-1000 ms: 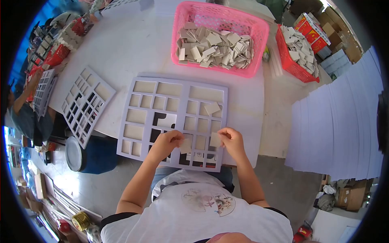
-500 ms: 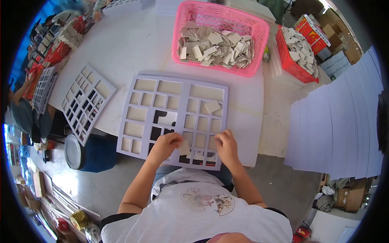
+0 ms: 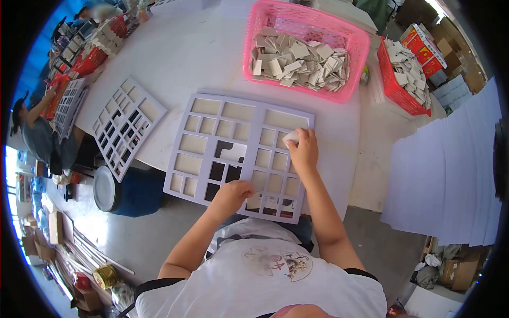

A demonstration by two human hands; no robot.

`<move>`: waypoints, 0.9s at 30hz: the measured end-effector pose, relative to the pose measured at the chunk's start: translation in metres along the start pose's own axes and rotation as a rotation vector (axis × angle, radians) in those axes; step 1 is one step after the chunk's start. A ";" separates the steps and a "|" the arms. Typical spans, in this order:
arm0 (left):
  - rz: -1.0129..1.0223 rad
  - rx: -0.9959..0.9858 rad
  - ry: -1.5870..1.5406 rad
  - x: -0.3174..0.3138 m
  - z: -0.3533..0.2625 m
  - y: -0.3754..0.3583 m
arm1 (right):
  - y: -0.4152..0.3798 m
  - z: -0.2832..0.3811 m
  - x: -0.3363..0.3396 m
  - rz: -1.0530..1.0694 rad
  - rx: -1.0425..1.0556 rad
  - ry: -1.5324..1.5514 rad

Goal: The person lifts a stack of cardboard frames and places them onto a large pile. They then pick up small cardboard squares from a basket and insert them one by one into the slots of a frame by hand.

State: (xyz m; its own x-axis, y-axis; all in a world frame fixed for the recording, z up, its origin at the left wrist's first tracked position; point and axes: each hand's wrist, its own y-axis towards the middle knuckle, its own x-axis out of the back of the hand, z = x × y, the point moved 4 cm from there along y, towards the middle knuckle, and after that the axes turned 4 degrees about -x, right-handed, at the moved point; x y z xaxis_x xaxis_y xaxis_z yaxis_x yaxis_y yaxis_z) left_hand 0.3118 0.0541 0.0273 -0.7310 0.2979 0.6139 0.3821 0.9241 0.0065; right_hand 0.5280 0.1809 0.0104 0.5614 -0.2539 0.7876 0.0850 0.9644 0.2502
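Observation:
A pale lilac multi-opening frame panel [image 3: 208,148] lies on the table in front of me, with grey-beige cardboard pieces filling many of its openings. Near its upper right, my right hand [image 3: 305,151] pinches a small cardboard piece [image 3: 290,139]. My left hand [image 3: 231,197] is closed at the panel's lower middle, fingertips on another cardboard piece [image 3: 254,202] over a bottom-row opening; the fingers partly hide their contact. Several neighbouring openings show black and white backing [image 3: 231,152].
A pink basket [image 3: 307,91] of loose cardboard pieces stands behind the panel. Another frame panel [image 3: 127,127] overhangs the table's left edge, above a blue barrel [image 3: 132,193]. To the right are a red basket [image 3: 403,95] and stacked white sheets [image 3: 440,169]. A co-worker [image 3: 37,124] is at far left.
My right hand has moved up the panel and taken hold of the loose cardboard piece lying there. My left hand's piece has shifted down over the bottom-row opening. The whole view has shifted slightly.

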 end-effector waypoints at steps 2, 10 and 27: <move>-0.019 -0.030 0.002 -0.001 0.000 0.001 | 0.004 0.003 0.000 0.046 -0.034 0.162; -0.016 -0.033 -0.040 -0.001 -0.003 0.002 | -0.032 -0.002 0.024 0.332 -0.400 0.756; -0.061 -0.076 0.146 -0.013 -0.008 -0.008 | -0.120 0.034 0.043 0.650 -0.027 0.376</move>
State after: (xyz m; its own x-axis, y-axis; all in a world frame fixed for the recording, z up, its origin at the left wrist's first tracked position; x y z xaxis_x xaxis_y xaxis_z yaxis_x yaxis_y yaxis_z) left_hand 0.3224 0.0414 0.0257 -0.6662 0.1983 0.7189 0.3851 0.9170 0.1039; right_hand 0.5137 0.0514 0.0332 0.7485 0.4051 0.5249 -0.3422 0.9141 -0.2176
